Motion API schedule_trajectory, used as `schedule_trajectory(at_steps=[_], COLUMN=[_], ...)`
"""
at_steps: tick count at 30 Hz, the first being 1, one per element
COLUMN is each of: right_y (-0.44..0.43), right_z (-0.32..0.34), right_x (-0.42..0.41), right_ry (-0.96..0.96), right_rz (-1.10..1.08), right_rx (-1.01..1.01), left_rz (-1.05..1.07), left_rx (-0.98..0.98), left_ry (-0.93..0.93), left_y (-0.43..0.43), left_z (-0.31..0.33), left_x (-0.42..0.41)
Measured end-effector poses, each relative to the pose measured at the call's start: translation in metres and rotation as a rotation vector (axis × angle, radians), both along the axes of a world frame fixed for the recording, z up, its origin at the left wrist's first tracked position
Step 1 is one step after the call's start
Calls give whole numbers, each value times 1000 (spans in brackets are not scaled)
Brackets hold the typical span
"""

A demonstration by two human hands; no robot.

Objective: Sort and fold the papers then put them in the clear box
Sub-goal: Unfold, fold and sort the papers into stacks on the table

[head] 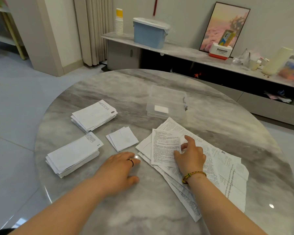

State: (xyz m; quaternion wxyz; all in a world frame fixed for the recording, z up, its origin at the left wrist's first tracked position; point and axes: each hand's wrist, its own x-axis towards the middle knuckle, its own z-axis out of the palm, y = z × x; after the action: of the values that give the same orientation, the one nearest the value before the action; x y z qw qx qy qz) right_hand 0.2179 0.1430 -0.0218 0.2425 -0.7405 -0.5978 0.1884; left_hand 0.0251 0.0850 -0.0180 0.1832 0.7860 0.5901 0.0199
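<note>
Lifting only the top printed sheet (163, 146) is judged to be the step in hand. Its right edge is pinched by the right hand (191, 155), over the loose pile of unfolded sheets (227, 170). The left hand (119, 165) lies flat and relaxed on the marble table (143, 209), holding nothing. One sheet alone should be peeled off, the pile being steadied by the free hand, then creased to match the folded stacks (71, 155) at left. The clear box (159, 92) stands just beyond the pile, with a small white slip inside.
</note>
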Motion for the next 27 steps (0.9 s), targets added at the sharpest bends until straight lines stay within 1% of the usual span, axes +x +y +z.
schedule_trajectory(at_steps=[6,8,10,12,15,18,19,21,25,27], right_y=[-1,-2,-2,-6,-19,-30,-33,-37,-41,-42], right_z=[-1,4,14,27,45,55,56,56,57,57], right_x=[-2,-2,-1,2,4,5,3,-3,-10,-12], right_ry=[90,210,393,565,804,973,1000,1002,883,859], right_rz=[4,0,-19,-21,29,63,75,104,205,252], right_rx=[154,169,120,46,-57,-97,-114,-157,-270,-329], left_rz=[42,89,186,311,461,488,475,457,505,507], left_rx=[28,25,6,-22,-74,-194,-233,-282,-313,-328], left_ry=[-76,-163,-322,-519,-795,-1051,-1116,-1172,-1206,-1219], left_y=[2,3,4,7,10,8,7,5,2,1], left_z=[3,4,7,13,21,29,32,39,45,45], left_x=[-2,-1,0,3,6,10,10,9,1,-3])
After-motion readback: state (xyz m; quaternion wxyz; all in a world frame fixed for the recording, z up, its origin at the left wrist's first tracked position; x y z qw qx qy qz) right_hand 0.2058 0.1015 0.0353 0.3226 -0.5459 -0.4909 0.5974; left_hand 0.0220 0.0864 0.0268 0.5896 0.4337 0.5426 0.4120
